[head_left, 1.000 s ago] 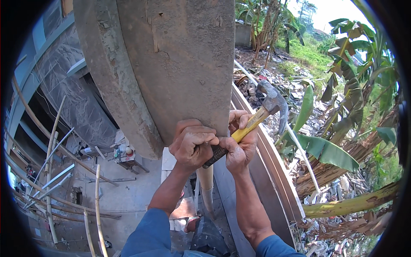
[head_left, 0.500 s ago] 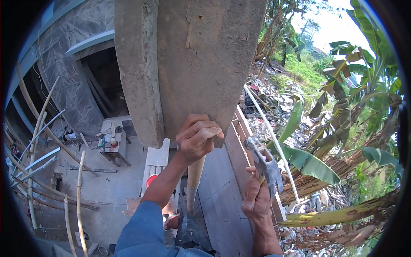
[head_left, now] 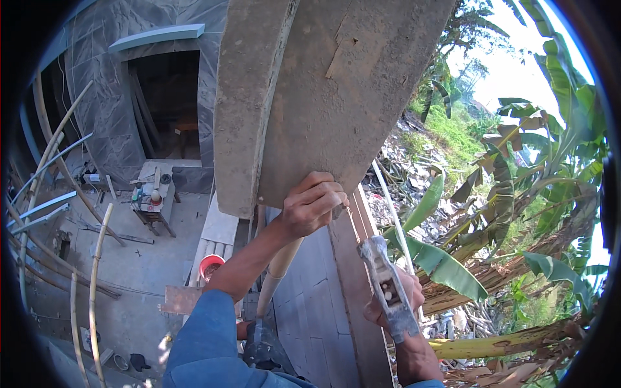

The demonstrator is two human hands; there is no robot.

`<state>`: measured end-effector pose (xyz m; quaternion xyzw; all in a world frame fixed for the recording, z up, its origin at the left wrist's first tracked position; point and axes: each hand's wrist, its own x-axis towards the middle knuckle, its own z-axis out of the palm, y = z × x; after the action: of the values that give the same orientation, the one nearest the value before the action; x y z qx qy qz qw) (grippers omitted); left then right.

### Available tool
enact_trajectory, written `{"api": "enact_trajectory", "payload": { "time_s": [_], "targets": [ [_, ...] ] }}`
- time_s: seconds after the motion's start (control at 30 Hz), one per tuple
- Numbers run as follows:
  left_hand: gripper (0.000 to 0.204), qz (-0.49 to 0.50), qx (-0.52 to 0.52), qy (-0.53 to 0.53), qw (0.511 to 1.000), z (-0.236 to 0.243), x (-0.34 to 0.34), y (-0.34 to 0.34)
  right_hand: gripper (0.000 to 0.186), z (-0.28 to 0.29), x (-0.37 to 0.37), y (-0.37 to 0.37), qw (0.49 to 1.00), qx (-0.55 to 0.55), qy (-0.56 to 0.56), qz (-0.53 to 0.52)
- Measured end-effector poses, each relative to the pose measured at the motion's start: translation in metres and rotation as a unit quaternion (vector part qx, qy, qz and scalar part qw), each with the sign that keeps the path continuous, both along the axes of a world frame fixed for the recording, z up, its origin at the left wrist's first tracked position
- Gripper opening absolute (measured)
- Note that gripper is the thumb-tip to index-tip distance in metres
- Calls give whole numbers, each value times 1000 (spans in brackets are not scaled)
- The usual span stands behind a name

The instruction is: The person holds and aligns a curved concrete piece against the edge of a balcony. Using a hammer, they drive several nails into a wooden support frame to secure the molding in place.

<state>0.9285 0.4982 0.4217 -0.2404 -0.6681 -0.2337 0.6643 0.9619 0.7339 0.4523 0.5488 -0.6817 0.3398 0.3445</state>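
A wide, dusty board with a raised strip along its left part hangs over the top of the view. Against its lower edge my left hand is closed, fingers curled and thumb side to the right. Whatever it pinches is too small or hidden to name. My right hand is closed round a hammer, lower and to the right of the left hand. The worn grey metal head faces up and covers most of the handle and fingers. It is apart from the board.
Below me a block wall runs beside a round post. A red bucket stands left of my arm. A small table with tools and bamboo poles are farther left. Banana plants crowd the right.
The hammer has turned in my right hand, its head coming lower and nearer upright. My left hand stays at the board's lower edge. The view has shifted, moving the board rightward.
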Motion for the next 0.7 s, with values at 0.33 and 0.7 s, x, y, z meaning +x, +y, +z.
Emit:
{"api": "enact_trajectory", "payload": {
  "time_s": [0.33, 0.7],
  "targets": [
    [27, 17, -29, -13, 999, 0, 0, -3, 40, -3, -13, 4, 998, 56, -22, -23],
    [24, 34, -46, -4, 998, -2, -4, -5, 15, -17, -21, 0, 959, 153, -192, -139]
  ]
}}
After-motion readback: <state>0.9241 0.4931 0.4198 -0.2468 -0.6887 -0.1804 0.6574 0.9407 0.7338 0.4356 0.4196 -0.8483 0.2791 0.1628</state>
